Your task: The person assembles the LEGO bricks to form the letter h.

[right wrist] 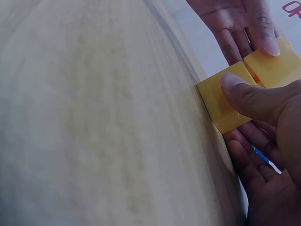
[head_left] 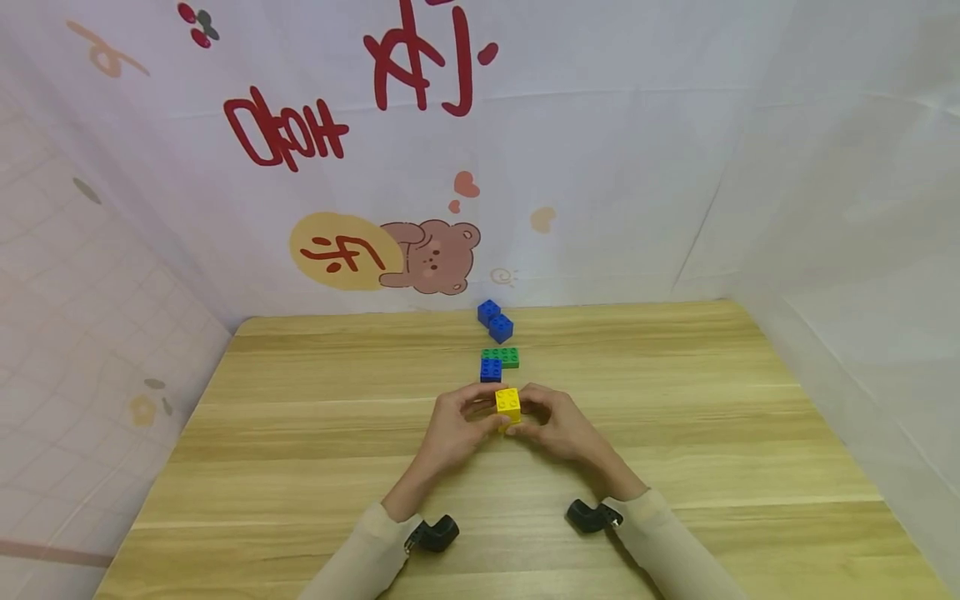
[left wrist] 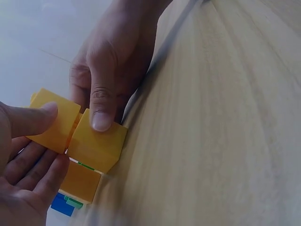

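Note:
Two yellow toy bricks are stacked between the hands, with a narrow gap showing in the left wrist view. The left hand point(head_left: 456, 427) pinches the upper yellow brick point(head_left: 507, 402), thumb on its near face. Below it, the right hand point(head_left: 561, 427) grips the lower yellow brick point(left wrist: 96, 148), which sits at the tabletop. Both thumbs face the person, and the other fingers curl behind. Another yellow-orange block face point(left wrist: 81, 181) shows beyond them in the left wrist view; whether it is a separate brick I cannot tell.
Just beyond the hands, a blue brick point(head_left: 491, 368) sits against or on a green brick point(head_left: 510, 358); I cannot tell which. Farther back are two blue bricks point(head_left: 501, 330) near the wall sheet point(head_left: 600, 208). The wooden table point(head_left: 315, 450) extends to both sides.

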Demonstrator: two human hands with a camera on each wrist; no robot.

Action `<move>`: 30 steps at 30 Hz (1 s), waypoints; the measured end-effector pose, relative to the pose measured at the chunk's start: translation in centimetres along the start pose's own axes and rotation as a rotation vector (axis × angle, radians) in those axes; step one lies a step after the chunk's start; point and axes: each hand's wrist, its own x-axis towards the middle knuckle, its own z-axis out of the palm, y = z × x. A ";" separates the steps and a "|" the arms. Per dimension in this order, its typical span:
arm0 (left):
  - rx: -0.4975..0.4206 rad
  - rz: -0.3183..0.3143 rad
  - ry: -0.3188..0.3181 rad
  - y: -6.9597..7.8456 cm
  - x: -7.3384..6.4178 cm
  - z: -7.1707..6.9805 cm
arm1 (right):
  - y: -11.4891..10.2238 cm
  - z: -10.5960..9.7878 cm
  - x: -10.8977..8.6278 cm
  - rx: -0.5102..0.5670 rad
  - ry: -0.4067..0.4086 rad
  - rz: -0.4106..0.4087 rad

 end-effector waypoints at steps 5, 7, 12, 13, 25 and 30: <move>0.050 0.039 -0.023 0.2 0.1 0.0 | 0.1 0.0 0.0 -0.006 0.012 0.006; 0.070 0.054 -0.028 0.3 0.1 0.1 | 0.2 0.1 0.1 -0.008 0.014 0.005; 0.069 0.074 -0.018 0.2 0.2 0.2 | 0.1 0.1 0.1 0.001 0.009 0.007; 0.067 0.081 -0.015 0.2 0.2 0.2 | 0.1 0.1 0.1 0.002 0.008 0.008; 0.065 0.089 -0.007 -0.3 0.4 0.3 | 0.0 -0.2 0.0 -0.002 0.007 0.009; 0.101 0.106 -0.012 -0.3 0.5 0.2 | 0.1 -0.2 0.0 -0.015 0.005 -0.001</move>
